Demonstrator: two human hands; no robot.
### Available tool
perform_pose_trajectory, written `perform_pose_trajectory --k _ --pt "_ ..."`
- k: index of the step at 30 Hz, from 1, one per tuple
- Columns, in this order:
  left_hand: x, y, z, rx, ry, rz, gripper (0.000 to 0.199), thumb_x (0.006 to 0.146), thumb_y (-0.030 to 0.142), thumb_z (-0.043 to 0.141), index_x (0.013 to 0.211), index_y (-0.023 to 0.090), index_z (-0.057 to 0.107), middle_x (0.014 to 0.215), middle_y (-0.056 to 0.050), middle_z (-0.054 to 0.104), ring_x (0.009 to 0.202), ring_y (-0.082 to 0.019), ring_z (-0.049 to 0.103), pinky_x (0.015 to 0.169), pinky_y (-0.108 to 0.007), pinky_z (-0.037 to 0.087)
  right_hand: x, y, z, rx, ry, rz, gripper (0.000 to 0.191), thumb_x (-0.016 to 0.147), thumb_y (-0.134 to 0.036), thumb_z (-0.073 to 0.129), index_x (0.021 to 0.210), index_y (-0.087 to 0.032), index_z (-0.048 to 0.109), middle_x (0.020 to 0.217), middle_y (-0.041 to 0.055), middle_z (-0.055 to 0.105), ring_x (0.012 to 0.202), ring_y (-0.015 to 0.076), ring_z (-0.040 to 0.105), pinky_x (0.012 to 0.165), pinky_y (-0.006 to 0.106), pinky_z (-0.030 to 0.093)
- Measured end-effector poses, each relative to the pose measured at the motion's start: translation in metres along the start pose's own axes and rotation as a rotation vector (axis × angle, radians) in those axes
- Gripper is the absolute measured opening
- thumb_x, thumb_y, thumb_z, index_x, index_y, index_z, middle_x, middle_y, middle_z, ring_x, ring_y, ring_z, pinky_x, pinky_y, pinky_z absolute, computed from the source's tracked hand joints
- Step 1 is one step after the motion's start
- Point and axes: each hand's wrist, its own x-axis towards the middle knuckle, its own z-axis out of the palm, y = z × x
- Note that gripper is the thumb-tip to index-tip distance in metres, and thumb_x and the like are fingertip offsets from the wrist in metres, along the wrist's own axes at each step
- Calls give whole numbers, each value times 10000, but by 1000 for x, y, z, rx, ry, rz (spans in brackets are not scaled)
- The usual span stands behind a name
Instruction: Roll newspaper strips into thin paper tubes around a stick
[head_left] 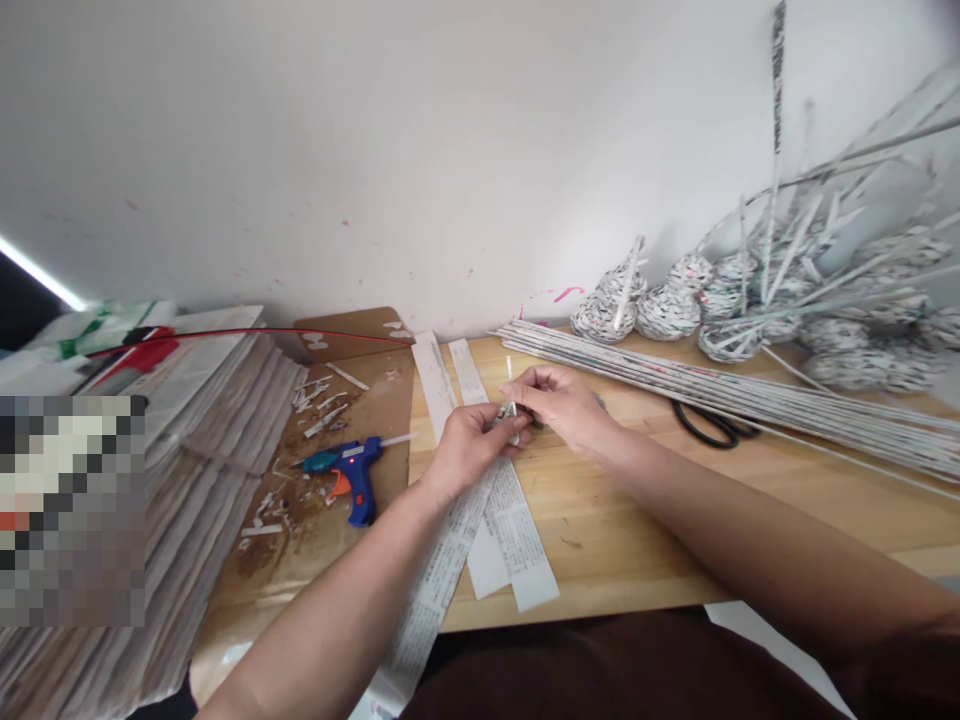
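In the middle of the table, my left hand [472, 440] is closed around a small piece of printed paper [513, 410], mostly hidden by the fingers. A thin white end sticks up from it. My right hand [562, 400] meets it from the right, thumb and fingertips pinched together on the same piece. Beneath both hands lie flat, overlapping newspaper strips [525, 550], some reaching past the table's front edge. More strips [431, 375] extend toward the wall behind my left hand.
A blue glue gun [352, 468] rests on a stained board [300, 560] among paper scraps. Stacked newspapers [225, 430] rise at left. Rolled paper sticks [675, 385] lie across black scissor handles [709, 430] at right. Woven paper forms [667, 310] line the wall, with long sticks jutting out.
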Motion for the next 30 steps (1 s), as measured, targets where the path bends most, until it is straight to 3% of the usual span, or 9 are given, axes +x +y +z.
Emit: perform_pose_trajectory --k 7,14,17,21,27,30 --pt "0 1 0 -26 -14 -18 349 780 466 665 831 124 711 765 -81 726 678 -152 657 640 -257 537 -1 -2 -4 -23 -165 55 310 726 -463 737 775 -175 634 555 -33 591 420 99 537 412 227 403" --pt "-1 -2 1 39 -24 -1 359 752 476 691 778 119 701 775 -92 728 660 -162 650 622 -265 528 1 1 -1 56 36 20 366 639 -431 802 609 -169 547 537 -45 549 405 55 444 372 195 314" --pt "-1 -2 1 35 -27 -1 376 756 489 682 793 116 707 783 -103 730 669 -169 653 629 -272 531 1 0 -2 33 14 42 374 635 -449 800 633 -177 542 555 -45 560 410 63 461 376 201 316" --pt "0 -3 0 -6 -32 -27 381 755 488 683 826 115 707 775 -100 726 679 -167 655 638 -275 534 -1 -5 -4 -47 -135 49 318 710 -468 739 705 -173 619 546 -38 557 419 73 457 389 209 315" --pt "0 -4 0 37 -53 -12 341 764 462 684 763 121 685 779 -86 722 649 -147 634 629 -266 526 1 -3 -4 -5 28 7 369 631 -430 807 601 -165 552 500 -68 488 411 43 371 398 204 258" --pt "0 -3 0 5 -47 -32 342 757 458 691 798 119 697 781 -81 721 667 -149 641 640 -268 533 3 -2 -7 -34 -124 63 331 678 -453 770 685 -163 611 545 -48 541 422 58 429 400 214 248"
